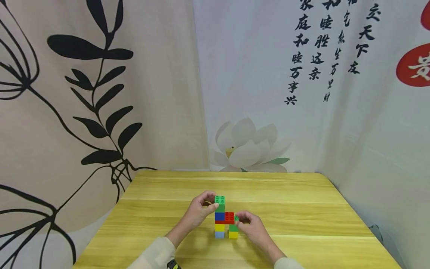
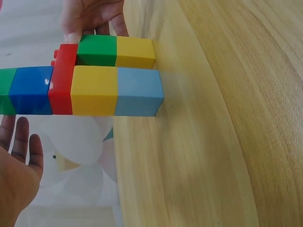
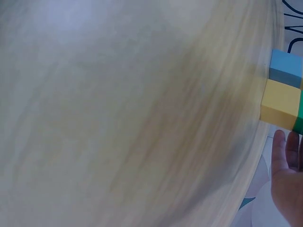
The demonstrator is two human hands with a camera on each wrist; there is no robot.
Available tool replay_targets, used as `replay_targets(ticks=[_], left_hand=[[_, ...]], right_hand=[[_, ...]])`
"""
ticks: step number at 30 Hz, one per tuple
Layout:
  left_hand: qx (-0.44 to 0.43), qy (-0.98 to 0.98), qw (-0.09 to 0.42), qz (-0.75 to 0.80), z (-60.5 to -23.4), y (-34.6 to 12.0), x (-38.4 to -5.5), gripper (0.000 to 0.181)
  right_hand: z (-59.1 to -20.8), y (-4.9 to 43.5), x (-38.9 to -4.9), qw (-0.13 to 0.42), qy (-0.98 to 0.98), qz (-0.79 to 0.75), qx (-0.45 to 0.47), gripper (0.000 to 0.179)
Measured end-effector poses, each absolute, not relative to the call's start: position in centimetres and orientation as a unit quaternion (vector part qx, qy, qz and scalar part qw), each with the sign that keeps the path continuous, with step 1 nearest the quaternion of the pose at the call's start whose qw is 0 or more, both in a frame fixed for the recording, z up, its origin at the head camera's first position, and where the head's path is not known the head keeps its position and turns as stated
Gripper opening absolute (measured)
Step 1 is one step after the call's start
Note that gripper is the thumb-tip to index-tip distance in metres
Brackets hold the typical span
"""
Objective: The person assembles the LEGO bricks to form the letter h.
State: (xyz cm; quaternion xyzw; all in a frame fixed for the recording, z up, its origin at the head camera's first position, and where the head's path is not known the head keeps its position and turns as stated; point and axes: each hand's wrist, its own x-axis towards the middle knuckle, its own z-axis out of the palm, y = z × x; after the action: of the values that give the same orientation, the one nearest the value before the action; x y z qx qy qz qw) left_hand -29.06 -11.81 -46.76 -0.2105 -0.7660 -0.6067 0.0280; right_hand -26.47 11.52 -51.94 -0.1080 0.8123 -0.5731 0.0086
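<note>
A small structure of toy building blocks stands upright between the two hands. Its left column has a light blue block [image 2: 139, 92], a yellow block [image 2: 94, 91], a red block [image 2: 63, 80], a blue block [image 1: 220, 216] and a top green block [image 1: 220, 204]. The red block reaches right over a second, shorter column of a lower green block [image 2: 97, 51] on a yellow block [image 1: 233, 235]. My left hand [image 1: 200, 210] pinches the top green block from the left. At the right, my right hand [image 1: 252, 227] pinches the lower green block beside the red block's end; its fingertips are partly hidden.
The blocks are over a wood-grain table [image 1: 289, 201]. Behind it hangs a pale curtain [image 1: 168, 112] printed with black plants, a lotus and writing. A dark and yellow item [image 1: 173, 264] shows at the left sleeve.
</note>
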Motion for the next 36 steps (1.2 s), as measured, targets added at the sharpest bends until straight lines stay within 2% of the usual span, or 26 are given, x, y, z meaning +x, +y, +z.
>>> replay_targets(ticks=[12,19,27,36], left_hand=[[-0.198,-0.774,0.019,-0.601,-47.0,-12.5,-28.3,0.033],[-0.213,-0.779,0.017,-0.590,-47.5,-12.5,-28.1,0.044],[-0.224,-0.782,0.011,-0.582,-48.0,-12.7,-28.1,0.053],[-0.229,-0.781,0.035,-0.580,-49.0,-12.8,-27.5,0.060]], right_hand=[[-52.5,11.3,-26.1,0.008,0.811,-0.574,-0.111,0.027],[-52.5,11.4,-25.9,-0.010,0.816,-0.568,-0.104,0.027],[-52.3,11.6,-25.9,-0.007,0.812,-0.575,-0.100,0.030],[-52.2,11.7,-25.5,0.011,0.792,-0.600,-0.111,0.041]])
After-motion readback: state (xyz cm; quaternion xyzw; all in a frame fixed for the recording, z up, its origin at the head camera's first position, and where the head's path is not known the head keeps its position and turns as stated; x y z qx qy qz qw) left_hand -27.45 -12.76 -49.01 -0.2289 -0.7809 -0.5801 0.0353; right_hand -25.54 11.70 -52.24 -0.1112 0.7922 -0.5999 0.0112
